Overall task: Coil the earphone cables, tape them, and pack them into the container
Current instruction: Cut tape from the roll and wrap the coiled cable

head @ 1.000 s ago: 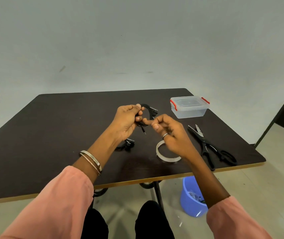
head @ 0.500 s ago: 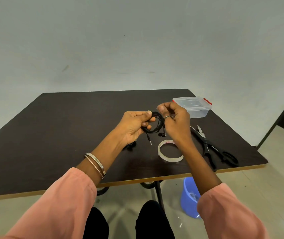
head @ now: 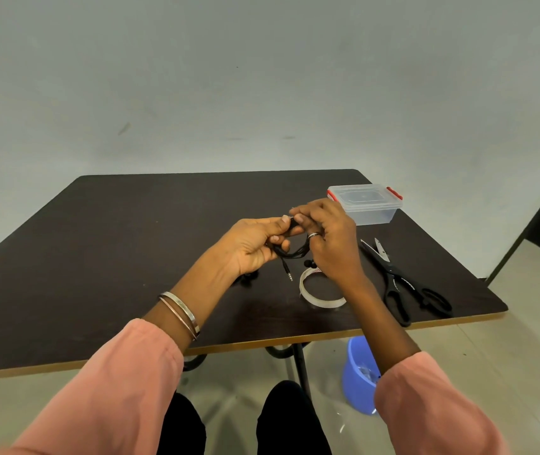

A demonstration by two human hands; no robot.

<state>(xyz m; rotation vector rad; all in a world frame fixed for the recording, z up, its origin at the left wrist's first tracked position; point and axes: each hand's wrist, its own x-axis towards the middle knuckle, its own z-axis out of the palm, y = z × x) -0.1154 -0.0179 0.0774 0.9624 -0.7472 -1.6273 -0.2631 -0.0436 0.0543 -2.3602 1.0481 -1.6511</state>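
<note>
A coiled black earphone cable [head: 290, 249] is held above the middle of the desk [head: 104, 231] between both hands. The thumb and fingers of the left hand [head: 255, 246] are curled round the coil's left side; the thumb and forefinger of the right hand [head: 331, 239] are pinched on its top, with the other fingers curled over it. The jack plug [head: 288, 272] and one earbud [head: 309, 264] are seen hanging below the coil. A second black bundle [head: 248, 279] is partly hidden under the left wrist. A roll of clear tape [head: 319, 295] is lying flat just below the right hand. Black scissors [head: 400, 280] are placed toward the desk's right edge. The clear container [head: 365, 205], lid on with red clips, is located near the far right corner.
</note>
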